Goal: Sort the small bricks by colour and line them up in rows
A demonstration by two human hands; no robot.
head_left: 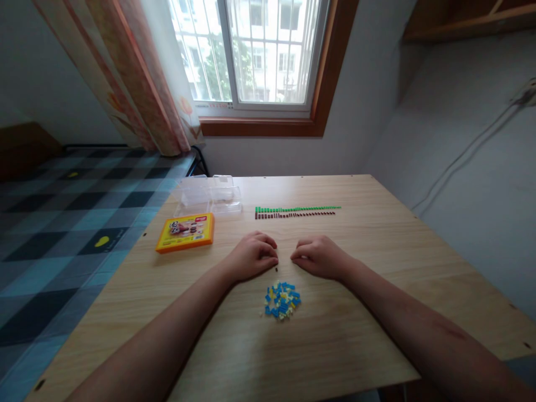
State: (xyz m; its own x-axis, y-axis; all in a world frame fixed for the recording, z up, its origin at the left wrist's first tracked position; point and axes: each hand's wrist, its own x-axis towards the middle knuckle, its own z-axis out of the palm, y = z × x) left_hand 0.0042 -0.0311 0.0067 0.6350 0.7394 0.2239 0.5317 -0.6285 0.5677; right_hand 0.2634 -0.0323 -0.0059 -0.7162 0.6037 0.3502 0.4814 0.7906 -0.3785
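My left hand (254,257) rests low over the middle of the table with its fingers curled in. Facing it across a small gap, my right hand (321,257) has thumb and fingertips pressed together. Anything in either hand is too small or too hidden to make out. One tiny dark brick (276,269) lies just below the left fingertips. Nearer to me is a loose pile of small blue, yellow and cream bricks (283,301). Beyond my hands run a row of green bricks (293,209) and, alongside it, a row of brown bricks (293,215).
An orange and yellow box (185,232) lies at the left of the wooden table (377,312). Behind it stand clear plastic trays (209,195). A bed with a checked cover (62,223) adjoins the left, a wall the right, and a window (268,53) the far side.
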